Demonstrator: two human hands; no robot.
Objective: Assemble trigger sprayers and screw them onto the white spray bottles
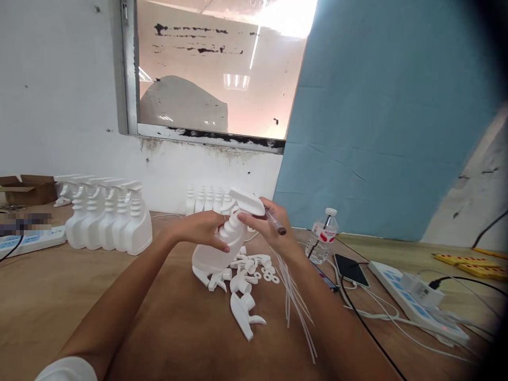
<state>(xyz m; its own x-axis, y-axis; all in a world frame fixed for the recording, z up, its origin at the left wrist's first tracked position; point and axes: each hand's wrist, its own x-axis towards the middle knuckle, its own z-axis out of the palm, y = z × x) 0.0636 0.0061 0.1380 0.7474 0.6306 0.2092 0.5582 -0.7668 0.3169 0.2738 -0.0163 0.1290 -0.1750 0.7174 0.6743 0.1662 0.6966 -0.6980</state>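
Observation:
A white spray bottle point(216, 256) is tilted in front of me, with my left hand point(206, 227) wrapped round its ribbed neck. My right hand point(275, 219) grips the white trigger spray head point(248, 201) at the top of that bottle. A brownish, pen-like stick point(275, 221) with a dark end also sits in my right hand. Below the bottle lie several loose white trigger spray heads point(242, 312) and small white washers point(271, 275). Thin white dip tubes point(296, 296) spread beside my right forearm. My fingers partly hide where spray head and bottle meet.
Several white bottles with spray heads point(109, 222) stand at left, near a cardboard box point(29, 190) and a power strip point(35, 241). Headless bottles point(200, 200) line the wall. On the right are a water bottle point(322, 238), a phone point(351, 269), cables and another power strip point(416, 301).

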